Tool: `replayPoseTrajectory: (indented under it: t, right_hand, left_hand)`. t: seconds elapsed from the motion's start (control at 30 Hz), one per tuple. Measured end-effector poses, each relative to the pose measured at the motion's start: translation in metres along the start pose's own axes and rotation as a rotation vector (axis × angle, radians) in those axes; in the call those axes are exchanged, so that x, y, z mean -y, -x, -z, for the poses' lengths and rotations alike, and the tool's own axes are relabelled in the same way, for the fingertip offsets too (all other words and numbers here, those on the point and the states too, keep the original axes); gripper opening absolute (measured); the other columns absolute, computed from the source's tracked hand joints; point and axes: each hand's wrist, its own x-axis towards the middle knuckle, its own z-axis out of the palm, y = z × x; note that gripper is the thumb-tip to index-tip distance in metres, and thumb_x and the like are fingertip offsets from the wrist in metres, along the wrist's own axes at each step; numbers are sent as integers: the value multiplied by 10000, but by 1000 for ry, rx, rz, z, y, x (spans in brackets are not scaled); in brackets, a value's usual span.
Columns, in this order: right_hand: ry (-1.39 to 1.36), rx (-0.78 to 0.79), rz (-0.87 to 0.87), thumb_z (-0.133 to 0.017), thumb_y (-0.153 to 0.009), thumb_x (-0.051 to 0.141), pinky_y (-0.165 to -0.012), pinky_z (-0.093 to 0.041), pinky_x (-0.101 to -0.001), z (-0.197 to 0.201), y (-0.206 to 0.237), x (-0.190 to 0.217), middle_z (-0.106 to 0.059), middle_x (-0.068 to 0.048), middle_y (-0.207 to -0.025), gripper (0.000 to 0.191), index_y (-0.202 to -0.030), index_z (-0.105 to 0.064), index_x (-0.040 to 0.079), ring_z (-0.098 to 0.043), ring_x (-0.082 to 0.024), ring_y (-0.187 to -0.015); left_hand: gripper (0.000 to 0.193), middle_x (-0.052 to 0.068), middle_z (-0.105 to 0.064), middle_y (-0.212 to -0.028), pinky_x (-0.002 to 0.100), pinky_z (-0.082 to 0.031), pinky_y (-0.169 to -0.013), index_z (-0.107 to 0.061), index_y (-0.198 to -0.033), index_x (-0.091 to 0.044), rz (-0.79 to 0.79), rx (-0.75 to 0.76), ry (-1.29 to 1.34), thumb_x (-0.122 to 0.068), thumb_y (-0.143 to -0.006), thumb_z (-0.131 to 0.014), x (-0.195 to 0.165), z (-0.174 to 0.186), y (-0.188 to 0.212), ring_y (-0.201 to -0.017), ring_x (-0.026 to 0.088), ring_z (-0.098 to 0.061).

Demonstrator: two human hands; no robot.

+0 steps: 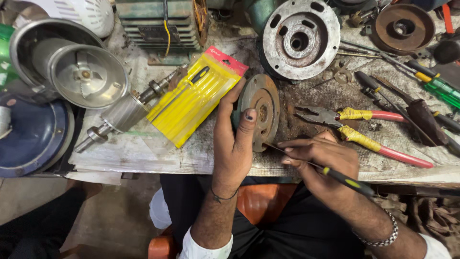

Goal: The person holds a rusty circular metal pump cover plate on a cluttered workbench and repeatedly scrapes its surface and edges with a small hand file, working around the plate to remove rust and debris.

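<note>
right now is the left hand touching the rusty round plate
Touching: the head view shows the left hand wrapped around the rusty round plate, thumb pressed on its face.

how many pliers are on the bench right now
1: the pliers with red, yellow-taped handles lie right of the rusty disc, above the right hand. Clutter may hide others.

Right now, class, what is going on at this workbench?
A person's left hand holds a rusty round metal disc upright on the bench. The right hand grips a thin file with a black and yellow handle, its tip against the disc's lower edge. Red-handled pliers lie to the right, a yellow tool pouch to the left.
</note>
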Motion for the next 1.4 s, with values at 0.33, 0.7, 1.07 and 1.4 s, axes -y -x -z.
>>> replayPoseTrajectory:
  t: [0.33,0.7,1.07,1.4]
  right_hand:
    - [-61,18,-37,-816,-801,52,-772,-545,-318,1,-1,0,-781,-105,-944,143,-828,-678,26,-767,-202,-832]
    - [-117,58,26,-812,-816,83,-738,-580,-339,-1,-5,2,-781,-112,-900,143,-784,-681,34,-792,-216,-848]
    - [-132,94,-35,-806,-780,49,-758,-600,-352,-2,-7,3,-799,-112,-936,124,-859,-723,0,-792,-230,-851]
    - [-33,304,50,-734,-809,98,-806,-626,-350,17,-12,9,-787,-128,-1038,117,-904,-728,30,-786,-253,-925]
  left_hand:
    - [550,152,-546,-1540,380,-402,-1248,-466,-1535,-3,0,9,-39,-372,-1132,-532,0,1,0,-1451,245,-518]
    - [535,153,-533,-1552,393,-405,-1255,-465,-1535,-23,7,29,-19,-368,-1131,-528,-3,2,1,-1468,249,-510]
    - [497,132,-589,-1472,374,-432,-1218,-511,-1506,-13,-30,51,-35,-311,-1114,-581,-4,3,0,-1395,219,-559]
    - [422,94,-647,-1323,346,-465,-1127,-591,-1387,14,74,-99,194,-309,-1115,-597,-2,5,-2,-1239,179,-584]
